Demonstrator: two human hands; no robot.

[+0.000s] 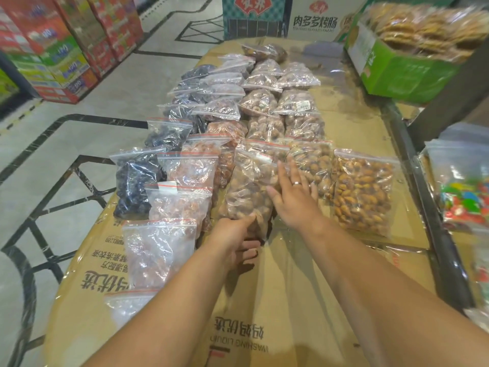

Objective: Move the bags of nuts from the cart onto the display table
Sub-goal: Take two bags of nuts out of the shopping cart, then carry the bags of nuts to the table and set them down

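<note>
The table (pixel 304 300) is covered with flattened cardboard under clear film. Zip bags of nuts and dried fruit lie on it in rows running away from the camera.

Left hand (pixel 235 239): grips the near end of the bag (pixel 246 192). The thumb lies over the bag's bottom edge. The fingers are curled beneath it.

Right hand (pixel 293 197): lies flat on the right side of the same bag, palm down. The fingers are straight and spread. One finger carries a ring. The fingertips reach the bag's zip edge.

The bag holds pale brown nuts. It lies in the third row from the left, at the near end of that row, with its zip end pointing away from the camera.

Adjacent items:
- Almond bag (pixel 362 192): just right of the right hand, lying flat.
- Pale bag (pixel 158 252): left of the left hand.
- Dark bags (pixel 135 181): leftmost row, along the table edge.

Further back, the rows continue towards the far end of the table. Candy bags (pixel 460 192) are stacked at the right, beyond the table. A green box (pixel 397 72) of round biscuits stands at the far right. Stacked cartons (pixel 53 49) stand on the floor at the far left.
</note>
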